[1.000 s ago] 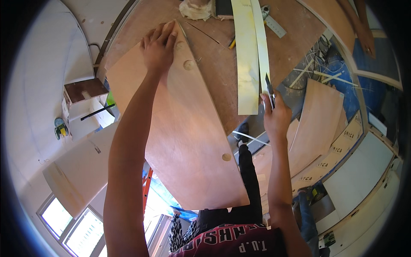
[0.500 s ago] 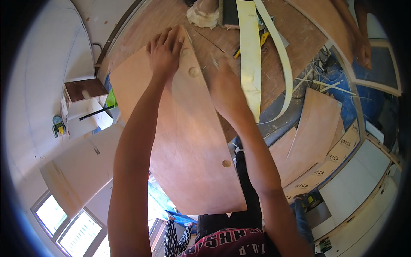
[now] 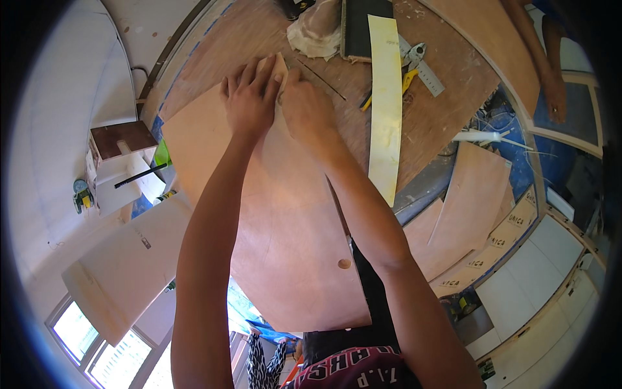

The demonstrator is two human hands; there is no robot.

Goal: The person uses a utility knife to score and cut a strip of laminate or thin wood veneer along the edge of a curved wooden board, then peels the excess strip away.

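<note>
A flat wooden panel [image 3: 291, 240] lies before me, with a round shallow hole [image 3: 344, 264] close to its right edge at the near end. My left hand [image 3: 251, 97] rests on the panel's far end, palm down, with its fingers stretched out. Right beside it, my right hand [image 3: 309, 107] is closed at the far right edge of the panel. Its fingertips are bent under and hidden, so whatever they grip does not show. The far round hole is covered by my hands. A pale yellow strip [image 3: 385, 110] lies to the right of my right hand.
Pliers [image 3: 413, 55], a metal ruler [image 3: 429, 79] and a yellow-handled tool [image 3: 408, 80] lie beyond the strip on the worktable [image 3: 453, 71]. A dark block [image 3: 366, 32] and a pale cloth [image 3: 315, 32] sit at the far side. Another person's hand [image 3: 554, 97] shows at far right.
My right hand has moved left and farther away, onto the panel's far right edge next to my left hand. The long curved strip beside the yellow one has gone from the table's right side.
</note>
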